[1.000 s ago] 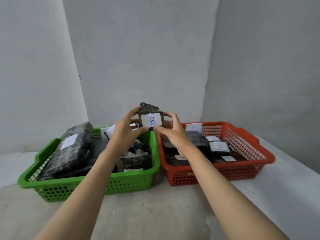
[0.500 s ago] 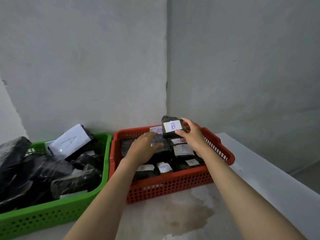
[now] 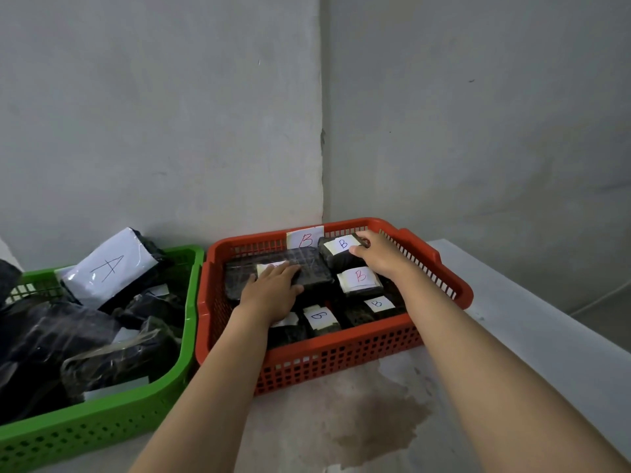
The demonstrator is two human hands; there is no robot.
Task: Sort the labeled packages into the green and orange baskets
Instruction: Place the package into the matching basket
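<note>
The orange basket (image 3: 341, 356) sits at centre, filled with several dark wrapped packages with white B labels. My right hand (image 3: 375, 249) grips a small dark package labelled B (image 3: 338, 249) at the basket's back right, resting on the other packages. My left hand (image 3: 273, 288) lies flat, fingers spread, on a large flat dark package (image 3: 307, 264) in the basket's left half, covering part of its label. The green basket (image 3: 102, 421) stands to the left, touching the orange one, holding dark packages, one with a big white A label (image 3: 107, 268).
Both baskets stand on a pale concrete surface with a damp stain (image 3: 372, 425) in front of the orange basket. Grey walls meet in a corner (image 3: 322, 165) right behind the baskets. The surface's right edge (image 3: 546, 315) runs diagonally past the orange basket.
My right hand has lowered the B package from above the basket onto the packages at the back right. My left hand has come down flat on the large package.
</note>
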